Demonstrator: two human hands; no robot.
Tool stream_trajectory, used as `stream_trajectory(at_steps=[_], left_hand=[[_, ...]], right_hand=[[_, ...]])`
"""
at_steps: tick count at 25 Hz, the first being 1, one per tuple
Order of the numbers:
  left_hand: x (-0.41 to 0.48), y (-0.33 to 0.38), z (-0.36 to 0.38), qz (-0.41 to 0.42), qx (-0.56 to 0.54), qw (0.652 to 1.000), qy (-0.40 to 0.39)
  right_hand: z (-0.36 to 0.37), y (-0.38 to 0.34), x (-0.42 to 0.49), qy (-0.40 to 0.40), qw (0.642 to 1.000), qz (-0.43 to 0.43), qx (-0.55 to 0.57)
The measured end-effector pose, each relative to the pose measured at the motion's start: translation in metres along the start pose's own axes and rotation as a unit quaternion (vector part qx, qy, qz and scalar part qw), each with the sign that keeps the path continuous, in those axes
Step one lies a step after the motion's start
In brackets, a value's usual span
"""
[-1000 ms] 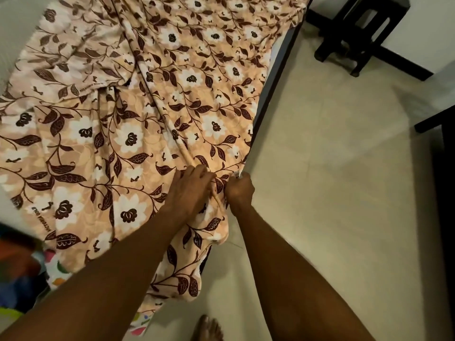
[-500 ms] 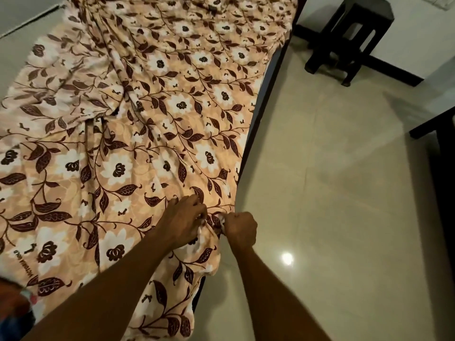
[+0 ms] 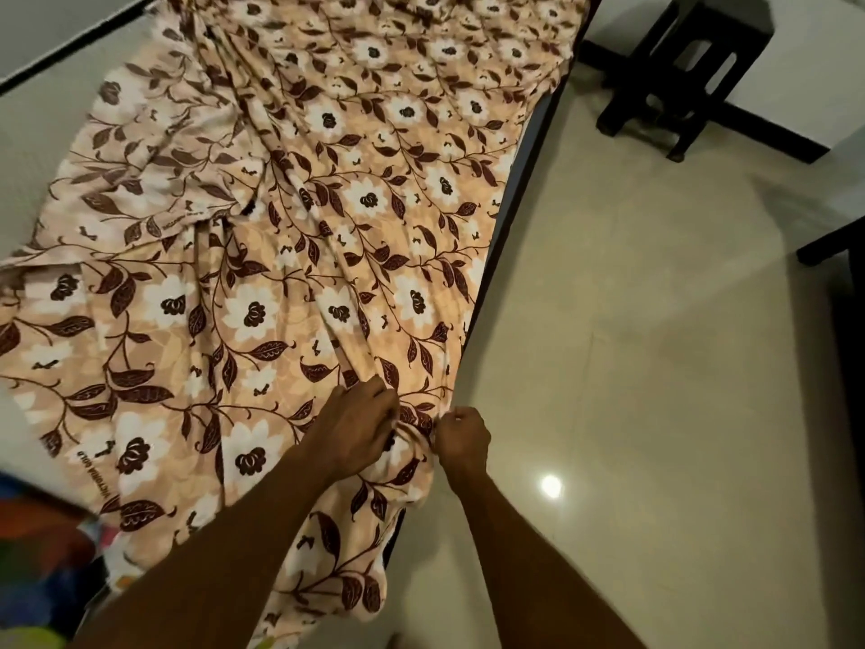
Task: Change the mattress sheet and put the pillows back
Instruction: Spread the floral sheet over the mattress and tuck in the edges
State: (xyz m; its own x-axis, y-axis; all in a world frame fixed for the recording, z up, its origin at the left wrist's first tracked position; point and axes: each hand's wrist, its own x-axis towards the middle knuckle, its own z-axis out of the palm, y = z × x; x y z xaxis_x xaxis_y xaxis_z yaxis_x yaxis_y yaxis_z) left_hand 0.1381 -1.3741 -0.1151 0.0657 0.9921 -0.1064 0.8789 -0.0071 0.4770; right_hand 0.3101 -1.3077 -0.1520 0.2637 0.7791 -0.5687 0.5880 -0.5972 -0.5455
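A peach sheet (image 3: 299,283) with white flowers and dark brown leaves lies rumpled across the mattress (image 3: 42,133), whose pale surface shows bare at the left. Part of the sheet is folded over itself near the middle left. At the bed's right edge my left hand (image 3: 355,428) grips a bunch of the sheet's hem. My right hand (image 3: 461,440) pinches the same hem just to its right, over the bed's dark side. A corner of the sheet hangs down below my hands. No pillows are in view.
A dark bed frame edge (image 3: 510,217) runs diagonally along the sheet. Glossy beige floor tiles (image 3: 655,367) spread to the right. A black stool (image 3: 683,72) stands at the top right, dark furniture (image 3: 842,274) at the right edge. Colourful cloth (image 3: 42,555) lies at the bottom left.
Both hands have stayed on the hem at the bed's edge while the view shifted, so they sit lower in frame. More of the sheet and bare mattress shows at the left.
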Motion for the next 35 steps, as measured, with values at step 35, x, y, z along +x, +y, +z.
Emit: stream_trajectory(at_steps=[35], left_hand=[[-0.052,0.018,0.020,-0.005,0.059,0.998,-0.035]], right_hand=[[-0.014,0.076,-0.049,-0.067,0.984,0.059,0.155]])
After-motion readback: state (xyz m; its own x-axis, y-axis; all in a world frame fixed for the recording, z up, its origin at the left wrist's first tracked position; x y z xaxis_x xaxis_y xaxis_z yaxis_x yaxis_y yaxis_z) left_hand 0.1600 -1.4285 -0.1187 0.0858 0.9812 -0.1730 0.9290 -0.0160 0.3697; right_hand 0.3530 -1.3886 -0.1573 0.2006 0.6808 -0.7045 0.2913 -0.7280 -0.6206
